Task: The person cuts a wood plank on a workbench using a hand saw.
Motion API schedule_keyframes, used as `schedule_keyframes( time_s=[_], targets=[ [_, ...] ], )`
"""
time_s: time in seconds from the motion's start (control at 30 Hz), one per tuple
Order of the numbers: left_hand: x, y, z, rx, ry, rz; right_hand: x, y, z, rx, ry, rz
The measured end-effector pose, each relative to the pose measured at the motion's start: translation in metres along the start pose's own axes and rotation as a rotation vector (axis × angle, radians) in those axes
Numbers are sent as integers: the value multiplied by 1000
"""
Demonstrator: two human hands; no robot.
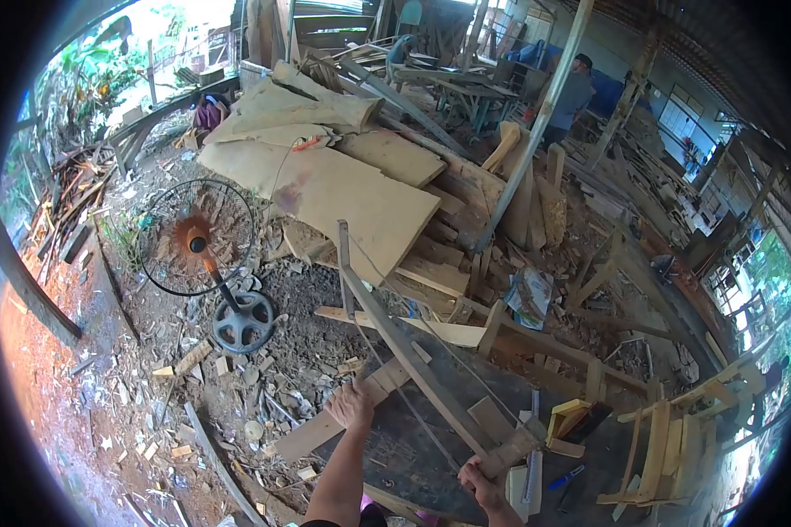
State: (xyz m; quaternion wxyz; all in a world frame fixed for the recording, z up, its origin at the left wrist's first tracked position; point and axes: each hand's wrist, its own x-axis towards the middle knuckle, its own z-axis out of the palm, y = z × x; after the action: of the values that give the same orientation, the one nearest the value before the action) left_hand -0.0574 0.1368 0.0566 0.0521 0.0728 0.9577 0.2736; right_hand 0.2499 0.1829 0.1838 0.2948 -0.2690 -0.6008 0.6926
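**Both hands clamped on timber at the bench**

Left hand (351, 406): fingers curled over the edge of a pale plank (301, 436), tips out of sight on the far side. The plank lies slantwise. Its low end is at 8 o'clock from that hand, past the bench edge, and its high end is at 2 o'clock.

Right hand (482, 481): closed round the near end of a long grey beam (413, 358), knuckles up, thumb hidden. The beam runs off toward 11 o'clock, crosses the plank's high end and finishes at a short upright post (341, 263). Both pieces rest over a dark bench top (395, 457).

On the bench:
- Blue-handled tool (568, 477) lies at 3 o'clock of the right hand.
- Small yellow box-like wooden piece (568, 415) sits at 1 o'clock of the right hand. Cannot tell whether anything is inside it.

Floor, 10 o'clock of the left hand: standing fan (198, 237) on a round base (243, 323), among chips and offcuts.

At 12 o'clock, farther back: broad slabs (343, 189) stacked at a lean.

At 1 o'clock, well back: another person (574, 92) in a grey shirt, standing among workbenches.
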Motion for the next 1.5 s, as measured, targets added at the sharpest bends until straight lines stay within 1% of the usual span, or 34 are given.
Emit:
schedule_keyframes(
  time_s=[0.07,0.2,0.27,0.3,0.37,0.4,0.47,0.5,0.53,0.57,0.6,0.67,0.7,0.73,0.77,0.8,0.83,0.9,0.93,1.03,1.17,1.23,1.27,1.3,1.33,1.37,1.4,1.43,1.47,1.5],
  targets=[
    [4,-2,2,22,-61,-11,-2,15,-9,-17,37,47],
    [4,-7,4,62,-32,57,-7,28,-14,80,31,16],
    [-2,-5,0,90,111,133,-11,33,-17,61,34,16],
    [-3,-5,1,92,111,140,-13,37,-18,35,28,24],
    [-2,-8,3,114,113,107,-19,47,-21,-39,-1,54],
    [-4,-9,3,117,105,131,-22,53,-24,-96,-21,71],
    [-12,-9,2,135,126,125,-32,65,-29,-307,-90,114],
    [-18,-7,0,136,118,163,-36,68,-30,-421,-119,143],
    [-23,-6,-4,130,113,136,-38,71,-31,-491,-125,178],
    [-27,-6,-8,127,111,102,-41,68,-27,-527,-65,240],
    [-29,-7,-8,132,114,123,-41,64,-26,-514,-49,234],
    [-30,-9,-10,141,53,133,-38,53,-23,-628,-1,-207],
    [-29,-8,-11,144,57,147,-35,48,-23,-685,25,-427],
    [-29,-6,-12,160,19,115,-32,44,-24,-742,53,-646],
    [-28,-5,-10,177,-21,82,-32,50,-29,-771,69,-755],
    [-26,-5,-5,93,10,8,-31,55,-34,-801,90,-863],
    [-25,-6,-2,95,6,16,-32,79,-43,-669,71,-668],
    [-27,-2,-8,211,-5,111,-37,144,-62,-392,32,-280],
    [-23,-3,-3,165,20,11,-41,170,-68,-247,11,-87],
    [-14,-14,13,226,12,49,-37,156,-68,-49,-26,184],
    [-1,-31,33,307,-8,35,-33,135,-65,205,-150,406],
    [10,-56,56,375,127,166,-30,128,-63,452,-201,509],
    [9,-54,53,375,136,164,-27,123,-63,590,-220,556],
    [4,-48,47,405,138,205,-26,120,-63,701,-225,616],
    [-2,-42,41,433,138,245,-25,117,-63,755,-214,693],
    [-7,-32,31,429,141,242,-28,121,-64,710,-72,867],
    [-11,-21,21,392,91,196,-31,130,-66,705,-76,866],
    [-13,-16,15,354,40,149,-33,139,-66,652,-89,825],
    [-12,-17,17,350,44,142,-30,141,-66,509,-100,757],
    [-11,-20,21,282,73,86,-30,143,-67,275,-111,655]
  ],
)
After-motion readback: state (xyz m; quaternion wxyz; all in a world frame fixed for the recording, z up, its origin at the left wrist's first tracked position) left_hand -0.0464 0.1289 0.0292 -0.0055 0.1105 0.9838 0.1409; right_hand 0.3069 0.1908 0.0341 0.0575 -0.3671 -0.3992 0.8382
